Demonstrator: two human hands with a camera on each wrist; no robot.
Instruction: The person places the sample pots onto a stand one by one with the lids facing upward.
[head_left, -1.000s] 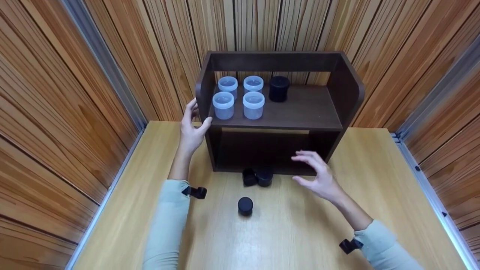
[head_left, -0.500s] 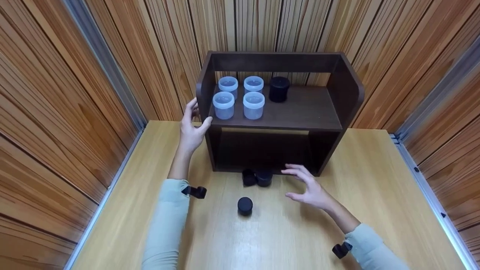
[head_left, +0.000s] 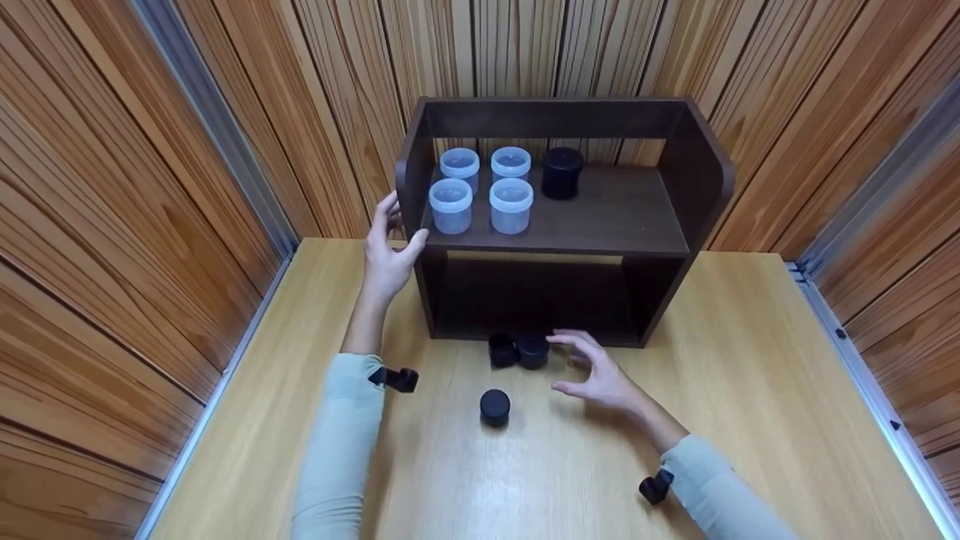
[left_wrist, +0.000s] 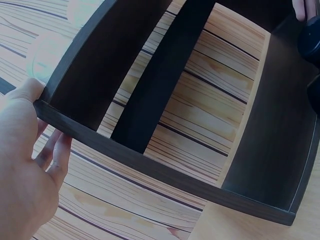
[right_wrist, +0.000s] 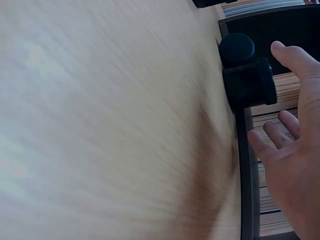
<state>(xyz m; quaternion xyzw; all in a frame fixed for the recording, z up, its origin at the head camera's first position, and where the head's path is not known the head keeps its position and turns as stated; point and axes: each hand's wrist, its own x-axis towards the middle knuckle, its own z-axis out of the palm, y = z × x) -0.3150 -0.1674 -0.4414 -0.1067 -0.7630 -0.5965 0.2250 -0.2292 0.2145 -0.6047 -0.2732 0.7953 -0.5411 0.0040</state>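
Note:
In the head view my left hand grips the left side panel of a dark brown two-tier shelf, thumb at its front edge and fingers outside. The left wrist view shows this hold closely. My right hand has its fingers spread, just right of two small black jars, a left one and a right one, standing side by side at the shelf's front foot. It holds nothing; whether a fingertip touches the right jar I cannot tell. A third black jar stands nearer on the table.
Several translucent jars, such as the front-row jar, stand on the upper tier at left. A larger black jar stands beside them. The wooden table is bounded by wood-patterned walls and metal rails.
My right hand has moved left and down from the shelf's right side towards the pair of black jars. My left hand keeps its hold on the shelf panel.

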